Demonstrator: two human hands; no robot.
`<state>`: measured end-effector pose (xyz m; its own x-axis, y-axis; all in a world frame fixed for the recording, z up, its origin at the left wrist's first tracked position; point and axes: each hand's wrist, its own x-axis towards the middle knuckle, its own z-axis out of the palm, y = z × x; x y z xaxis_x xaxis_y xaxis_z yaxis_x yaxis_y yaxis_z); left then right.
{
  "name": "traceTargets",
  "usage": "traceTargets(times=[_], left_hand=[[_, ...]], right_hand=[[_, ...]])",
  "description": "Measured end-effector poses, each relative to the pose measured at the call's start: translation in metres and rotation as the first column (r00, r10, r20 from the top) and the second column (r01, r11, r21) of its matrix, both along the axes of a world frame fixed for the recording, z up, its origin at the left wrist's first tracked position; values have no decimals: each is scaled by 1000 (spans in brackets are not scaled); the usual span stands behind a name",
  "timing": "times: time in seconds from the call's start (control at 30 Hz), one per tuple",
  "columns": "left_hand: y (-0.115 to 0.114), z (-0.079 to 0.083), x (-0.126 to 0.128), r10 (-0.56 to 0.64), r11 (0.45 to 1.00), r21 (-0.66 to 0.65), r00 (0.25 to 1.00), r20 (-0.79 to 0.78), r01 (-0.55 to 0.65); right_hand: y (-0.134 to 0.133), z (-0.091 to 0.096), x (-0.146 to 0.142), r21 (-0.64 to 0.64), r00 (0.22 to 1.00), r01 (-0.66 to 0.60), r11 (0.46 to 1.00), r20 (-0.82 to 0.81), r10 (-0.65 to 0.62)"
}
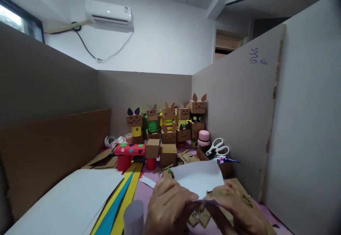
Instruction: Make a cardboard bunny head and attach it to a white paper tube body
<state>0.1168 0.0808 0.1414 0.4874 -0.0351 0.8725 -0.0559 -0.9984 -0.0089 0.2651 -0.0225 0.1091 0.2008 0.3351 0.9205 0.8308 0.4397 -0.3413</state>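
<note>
Both my hands meet low in the middle of the view, pinching the near edge of a white sheet of paper that tilts up and away from me. My left hand grips its left part with curled fingers. My right hand holds the right part, fingers closed on the edge. Under my hands lie small brown cardboard scraps. A pale rolled paper tube stands just left of my left hand.
Cardboard box figures with ears crowd the back corner. A red mushroom-like piece, white scissors in a box, a large white sheet and yellow and blue paper strips lie on the pink table. Grey partition walls enclose it.
</note>
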Motion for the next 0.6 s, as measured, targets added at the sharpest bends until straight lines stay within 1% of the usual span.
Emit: traceTargets(times=[0.07,0.23,0.3,0.33,0.4,0.47,0.53,0.57,0.6], left_hand=[[-2,-4,5,-1,1000,8,1000,6,1],[-7,-14,14,77,994,67,996,51,-80],[-9,-16,14,112,991,72,992,52,-116],[-10,-16,14,123,989,71,991,58,-127],[-13,-15,12,117,992,44,990,73,-120],[-16,-11,10,89,996,11,994,67,-90],[-18,-8,9,40,999,-3,999,28,-40],[-20,-7,8,10,1000,2,1000,3,-10],[-21,-7,8,-18,1000,11,1000,-19,18]], right_hand=[[-2,0,2,1,998,29,1000,58,-29],[-8,2,2,-30,984,113,993,143,-108],[-11,5,3,-46,961,165,985,231,-151],[-12,7,5,-56,942,175,983,301,-150],[-16,12,10,-105,892,173,979,438,-110],[-23,15,18,-190,863,152,970,504,-37],[-31,16,28,-308,877,136,941,479,30],[-36,15,34,-391,873,101,915,475,107],[-41,14,39,-462,885,79,883,441,152]])
